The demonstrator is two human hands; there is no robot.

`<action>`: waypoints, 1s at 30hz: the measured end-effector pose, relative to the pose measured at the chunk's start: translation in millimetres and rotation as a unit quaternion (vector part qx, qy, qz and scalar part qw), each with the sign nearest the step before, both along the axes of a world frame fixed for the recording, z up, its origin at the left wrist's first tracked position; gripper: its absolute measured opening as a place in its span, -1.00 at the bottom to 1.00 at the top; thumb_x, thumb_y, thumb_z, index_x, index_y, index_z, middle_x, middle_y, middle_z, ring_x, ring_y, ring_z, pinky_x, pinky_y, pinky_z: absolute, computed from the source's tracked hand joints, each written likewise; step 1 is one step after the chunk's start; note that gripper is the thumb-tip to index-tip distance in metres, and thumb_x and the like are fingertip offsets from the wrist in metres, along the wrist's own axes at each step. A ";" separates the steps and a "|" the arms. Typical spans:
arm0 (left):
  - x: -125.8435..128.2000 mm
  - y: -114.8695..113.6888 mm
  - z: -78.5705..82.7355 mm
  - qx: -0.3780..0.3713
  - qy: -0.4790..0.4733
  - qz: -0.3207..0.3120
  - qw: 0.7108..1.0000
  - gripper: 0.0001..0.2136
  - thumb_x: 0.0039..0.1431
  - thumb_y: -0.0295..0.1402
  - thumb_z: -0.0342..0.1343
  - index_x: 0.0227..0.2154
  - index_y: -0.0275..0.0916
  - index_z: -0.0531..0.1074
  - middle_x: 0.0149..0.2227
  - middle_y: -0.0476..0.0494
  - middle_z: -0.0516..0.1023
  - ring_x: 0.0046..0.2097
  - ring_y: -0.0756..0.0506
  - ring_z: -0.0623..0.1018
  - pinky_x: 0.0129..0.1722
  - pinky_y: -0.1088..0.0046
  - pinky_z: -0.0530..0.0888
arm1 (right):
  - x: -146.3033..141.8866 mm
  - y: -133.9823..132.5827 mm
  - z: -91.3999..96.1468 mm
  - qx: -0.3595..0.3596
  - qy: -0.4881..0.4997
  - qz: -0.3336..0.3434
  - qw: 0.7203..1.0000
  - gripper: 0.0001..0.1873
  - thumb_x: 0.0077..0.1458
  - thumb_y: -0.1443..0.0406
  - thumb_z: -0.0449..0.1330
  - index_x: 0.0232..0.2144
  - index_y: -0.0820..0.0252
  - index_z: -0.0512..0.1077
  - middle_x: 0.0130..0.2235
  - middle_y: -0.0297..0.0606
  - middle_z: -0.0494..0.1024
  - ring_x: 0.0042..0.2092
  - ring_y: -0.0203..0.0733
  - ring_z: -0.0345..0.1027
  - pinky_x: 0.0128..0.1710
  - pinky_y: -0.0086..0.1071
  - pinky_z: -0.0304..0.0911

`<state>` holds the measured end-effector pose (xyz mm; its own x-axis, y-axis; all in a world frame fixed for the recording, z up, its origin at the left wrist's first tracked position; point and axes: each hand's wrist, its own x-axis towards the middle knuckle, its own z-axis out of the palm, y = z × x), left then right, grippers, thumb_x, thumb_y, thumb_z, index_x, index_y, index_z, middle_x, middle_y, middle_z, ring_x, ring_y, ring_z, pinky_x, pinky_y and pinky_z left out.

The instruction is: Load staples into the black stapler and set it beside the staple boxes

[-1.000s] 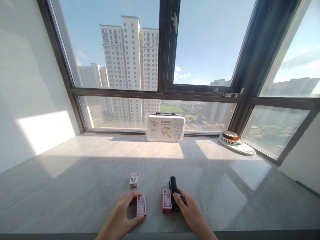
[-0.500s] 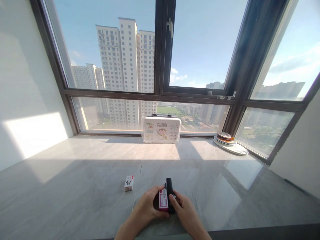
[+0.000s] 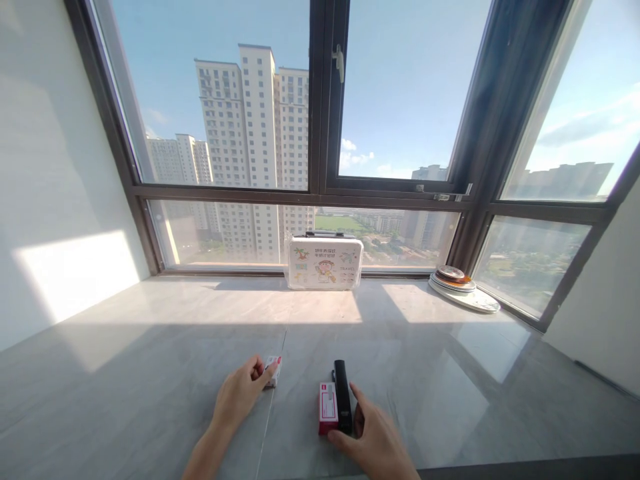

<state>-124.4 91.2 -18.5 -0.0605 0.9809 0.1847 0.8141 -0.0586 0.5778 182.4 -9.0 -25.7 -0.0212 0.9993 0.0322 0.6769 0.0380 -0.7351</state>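
Note:
My left hand pinches a small white staple box with red markings between thumb and fingers, and covers part of it. The box is at or just above the grey counter. A black stapler lies lengthwise on the counter, side by side with a red and white box on its left. Around the stapler's near right side curves my right hand, its thumb and index finger apart. That thumb is by the near ends of the box and stapler; the index finger is beside the stapler's right edge.
A white case with cartoon prints and a dark handle leans by the window. Stacked plates sit in the right corner. The marble-patterned counter has its front edge at the bottom right.
My left hand has left the red and white box and moved left to take hold of the small staple box, which has shifted slightly right. My right thumb has come off the stapler's top.

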 end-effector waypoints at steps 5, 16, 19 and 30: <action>61.9 -4.2 1.2 -0.001 0.021 -0.070 0.997 -0.44 0.24 0.21 -0.15 -0.53 -0.18 0.38 -0.56 0.01 0.42 -0.45 -0.06 0.41 -0.43 0.45 0.12 | -6.2 2.2 6.7 0.006 -0.030 -0.002 1.000 -0.10 -0.10 0.12 0.36 0.28 0.20 0.25 -0.38 -0.31 0.57 -0.29 -0.06 0.44 -0.33 -0.36 0.15; 101.1 -1.8 17.4 -0.109 0.010 -0.250 0.962 -0.36 0.33 0.16 -0.29 -0.48 -0.14 0.55 -0.63 -0.03 0.53 -0.45 -0.11 0.54 -0.39 0.46 0.27 | -5.4 3.4 29.8 0.019 -0.002 0.061 0.998 -0.51 -0.14 0.27 0.36 -0.07 0.09 0.51 -0.34 -0.37 0.62 -0.34 -0.16 0.43 -0.39 -0.45 0.09; 116.0 2.4 20.9 -0.140 0.009 -0.285 0.948 -0.32 0.34 0.16 -0.32 -0.49 -0.13 0.58 -0.61 -0.06 0.57 -0.43 -0.12 0.57 -0.35 0.43 0.36 | 12.6 5.3 31.1 0.013 0.002 0.068 0.998 -0.58 -0.14 0.26 0.36 -0.14 0.10 0.54 -0.40 -0.39 0.60 -0.38 -0.17 0.39 -0.41 -0.44 0.07; 309.3 10.8 16.1 -0.157 0.043 -0.299 0.940 -0.54 0.40 0.01 -0.10 -0.24 -0.27 0.53 -0.24 -0.15 0.63 -0.18 -0.10 0.60 -0.03 0.22 0.49 | 187.2 12.3 28.2 -0.036 0.047 0.041 0.997 -0.50 -0.12 0.11 0.34 -0.11 0.22 0.56 -0.23 -0.25 0.65 -0.16 0.05 0.44 -0.20 -0.33 0.25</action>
<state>184.9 102.0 -2.3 0.5220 0.8411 -0.1415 0.7341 -0.3586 0.5766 369.5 3.3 2.6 -0.1034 0.9941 -0.0335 0.6020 0.0358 -0.7977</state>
